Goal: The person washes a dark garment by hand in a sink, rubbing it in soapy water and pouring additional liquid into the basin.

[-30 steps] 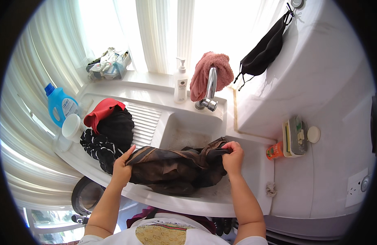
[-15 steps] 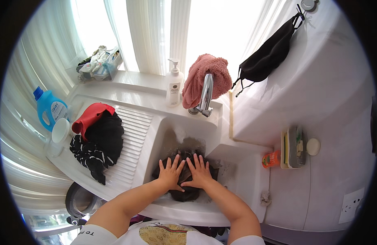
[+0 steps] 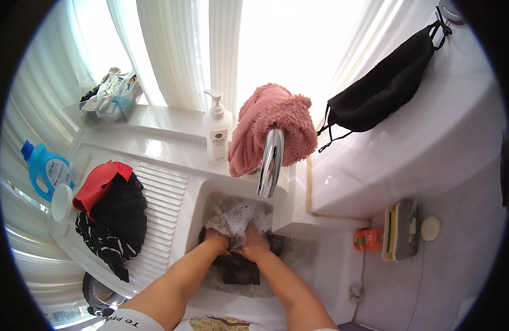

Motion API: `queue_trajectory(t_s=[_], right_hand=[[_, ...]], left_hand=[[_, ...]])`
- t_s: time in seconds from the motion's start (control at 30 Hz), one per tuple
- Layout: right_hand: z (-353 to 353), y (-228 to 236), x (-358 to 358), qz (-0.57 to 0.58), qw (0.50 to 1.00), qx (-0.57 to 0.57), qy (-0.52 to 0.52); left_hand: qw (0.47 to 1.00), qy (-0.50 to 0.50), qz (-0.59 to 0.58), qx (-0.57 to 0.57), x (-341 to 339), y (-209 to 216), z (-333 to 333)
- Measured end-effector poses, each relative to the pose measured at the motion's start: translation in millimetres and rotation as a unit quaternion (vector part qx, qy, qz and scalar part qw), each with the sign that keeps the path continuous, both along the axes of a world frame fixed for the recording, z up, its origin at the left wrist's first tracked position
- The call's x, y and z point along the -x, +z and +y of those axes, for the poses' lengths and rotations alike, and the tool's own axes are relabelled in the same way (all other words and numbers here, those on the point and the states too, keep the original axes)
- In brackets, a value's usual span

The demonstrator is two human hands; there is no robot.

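A dark garment (image 3: 236, 269) lies soaking in the murky, sudsy water of the white sink (image 3: 329, 276). My left hand (image 3: 217, 241) is partly sunk in the water at the garment's left, fingers hidden under the surface. Close beside it, my right hand (image 3: 253, 246) also presses down into the foam, its fingers covered by suds and water. Both hands touch the dark cloth, but whether they grip it cannot be seen. White foam (image 3: 244, 212) floats just beyond the hands.
A chrome faucet (image 3: 271, 165) draped with a pink towel (image 3: 282, 116) overhangs the sink. Left, a ribbed washboard (image 3: 165, 198) bears black clothes (image 3: 122, 212) and a red cloth (image 3: 97, 185). A pump bottle (image 3: 216, 135), blue detergent bottle (image 3: 47, 171) and sponge holder (image 3: 400, 231) stand around.
My hands have gone from lying spread flat on the dark garment to down in the water. Foam has gathered beyond them. The view has shifted closer to the sink.
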State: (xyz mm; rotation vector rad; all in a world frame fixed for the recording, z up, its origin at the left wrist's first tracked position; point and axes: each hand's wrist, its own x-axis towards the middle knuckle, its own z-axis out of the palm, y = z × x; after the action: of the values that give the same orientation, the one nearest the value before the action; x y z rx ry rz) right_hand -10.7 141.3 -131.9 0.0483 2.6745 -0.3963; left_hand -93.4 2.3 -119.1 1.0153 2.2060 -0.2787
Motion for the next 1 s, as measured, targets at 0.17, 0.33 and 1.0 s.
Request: queue_trajectory(t_s=[0.17,0.33,1.0], right_hand=[[-11.1,39.3,-11.2,-0.060,0.997,-0.016,-0.045],[22.3,41.6,-71.8,0.081,0.992,-0.044,-0.087],[92.1,194.9,-108.7,0.084,0.596,0.496,-0.626]], left_hand=[[0.994,0.025,0.098,-0.028,-19.0,51.0,-3.0],[0.987,0.116,0.094,-0.052,-17.5,47.1,-28.2],[0.605,0.520,-0.269,-0.540,29.7,183.8,-119.0]])
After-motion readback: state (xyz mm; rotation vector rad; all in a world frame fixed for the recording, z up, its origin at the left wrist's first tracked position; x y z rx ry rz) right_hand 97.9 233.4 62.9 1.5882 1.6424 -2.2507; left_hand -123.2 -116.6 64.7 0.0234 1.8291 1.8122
